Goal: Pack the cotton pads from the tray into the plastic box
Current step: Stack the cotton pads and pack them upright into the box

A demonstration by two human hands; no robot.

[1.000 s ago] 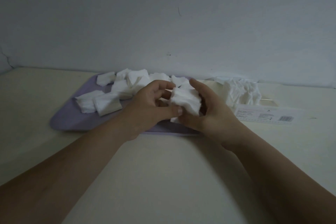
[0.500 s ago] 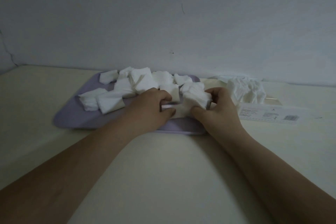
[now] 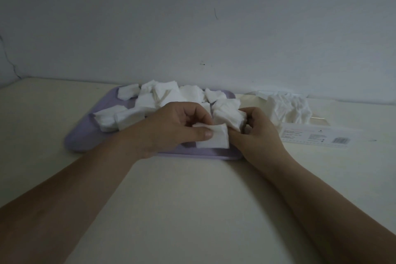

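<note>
Cotton pads (image 3: 167, 96) lay heaped on purple tray (image 3: 83, 137); left hand (image 3: 171, 128) pinched one pad (image 3: 214, 140) at tray's near edge, right hand (image 3: 259, 133) gripped a pad stack (image 3: 228, 115) just beside.

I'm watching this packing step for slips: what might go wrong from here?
The right hand grips a loose stack of pads; some may slip out on the way to the plastic box. The left hand pinches a single pad near its edge, so it may fold or drop. The crumpled pads in the box may leave little room.
</note>
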